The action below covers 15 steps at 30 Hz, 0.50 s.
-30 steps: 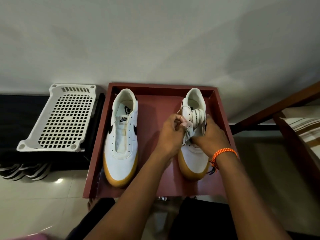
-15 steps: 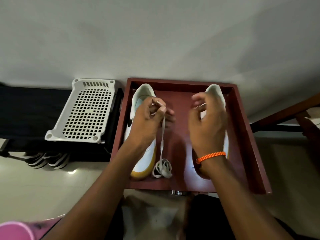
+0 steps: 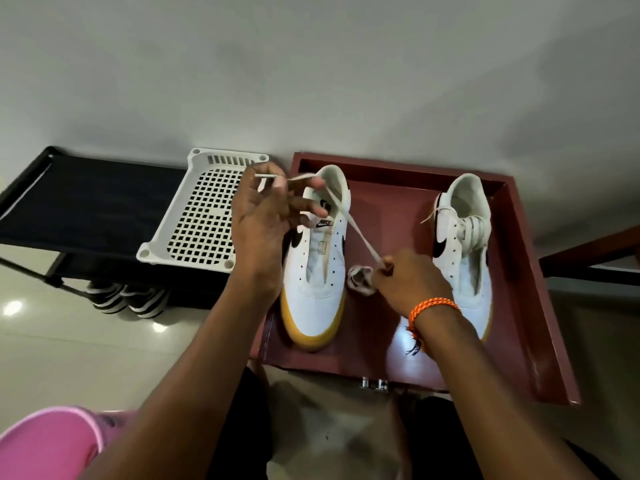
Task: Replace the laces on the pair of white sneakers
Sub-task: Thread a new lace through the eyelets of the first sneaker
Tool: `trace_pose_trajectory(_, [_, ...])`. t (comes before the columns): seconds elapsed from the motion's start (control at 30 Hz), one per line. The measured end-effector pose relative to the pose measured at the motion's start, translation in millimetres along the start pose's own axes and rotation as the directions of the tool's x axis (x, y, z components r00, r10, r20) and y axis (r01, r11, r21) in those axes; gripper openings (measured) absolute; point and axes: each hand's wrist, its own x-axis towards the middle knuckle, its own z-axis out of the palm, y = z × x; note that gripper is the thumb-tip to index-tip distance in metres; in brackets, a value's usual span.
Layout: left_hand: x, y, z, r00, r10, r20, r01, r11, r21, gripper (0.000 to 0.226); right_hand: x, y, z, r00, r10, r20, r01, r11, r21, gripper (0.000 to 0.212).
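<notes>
Two white sneakers with gum soles stand in a dark red tray (image 3: 388, 188). The left sneaker (image 3: 317, 271) has bare eyelets. A bundle of white lace lies on the tongue of the right sneaker (image 3: 465, 258). My left hand (image 3: 263, 216) is raised over the left sneaker's heel and pinches one end of a white lace (image 3: 349, 221). The lace runs taut down to my right hand (image 3: 408, 282), which pinches it between the sneakers. The rest of that lace hangs as a small coil (image 3: 360, 280) beside my right hand.
A white perforated plastic rack (image 3: 204, 216) lies left of the tray on a dark shelf (image 3: 90, 195). Striped shoes (image 3: 128, 299) sit under the shelf. A pink object (image 3: 45, 445) is at the bottom left. A wooden frame (image 3: 588, 251) stands at right.
My left hand has risen with the lace end. My right hand dropped from in front of the right sneaker and took hold of the lace lower down, pulling it taut. The camera shifted left.
</notes>
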Motion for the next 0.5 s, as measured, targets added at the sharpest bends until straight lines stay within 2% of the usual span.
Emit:
trace_pose_trajectory(0.07, [-3.4, 4.3, -1.1, 0.998, 0.059, 0.004, -0.059, 0.998, 0.035, 0.003, 1.7, 4.4, -0.9, 0.999, 0.000, 0.044, -0.001, 1.000, 0.022, 0.024])
trace_pose_trajectory(0.13, [-8.6, 1.2, -3.1, 1.000, 0.008, -0.025, -0.003, 0.985, 0.170, 0.004, 2.9, 4.7, -1.9, 0.998, -0.034, 0.051, 0.030, 0.997, 0.064, 0.047])
trace_pose_trajectory(0.2, [-18.9, -7.7, -7.0, 0.991, -0.113, -0.068, 0.130, 0.932, 0.340, 0.006, 0.0, -1.6, -6.4, 0.993, -0.070, -0.100, 0.072, 0.997, 0.017, 0.054])
trace_pose_trajectory(0.27, [-34.5, -17.4, -9.7, 0.972, -0.209, -0.106, 0.234, 0.858, 0.456, 0.005, -3.1, -9.6, -8.2, 0.917, -0.231, -0.324, 0.262, 0.963, 0.055, 0.049])
trace_pose_trajectory(0.33, [-50.8, -24.0, -7.8, 0.960, -0.243, -0.136, 0.278, 0.819, 0.501, 0.010, -10.2, -23.8, -5.7, 0.809, -0.420, -0.410, 0.535, 0.816, 0.218, 0.047])
trace_pose_trajectory(0.37, [-57.1, -26.6, -5.4, 0.958, -0.245, -0.148, 0.287, 0.814, 0.505, 0.014, -14.7, -31.1, -2.3, 0.780, -0.493, -0.385, 0.612, 0.730, 0.305, 0.046])
trace_pose_trajectory(0.43, [-61.4, -28.0, 1.7, 0.949, -0.273, -0.156, 0.314, 0.827, 0.465, 0.017, -25.5, -43.1, 3.6, 0.768, -0.579, -0.275, 0.633, 0.619, 0.465, 0.039])
trace_pose_trajectory(0.5, [-54.8, -27.0, 4.1, 0.932, -0.323, -0.162, 0.361, 0.849, 0.386, 0.018, -28.9, -46.6, 9.6, 0.764, -0.608, -0.217, 0.625, 0.613, 0.483, 0.030])
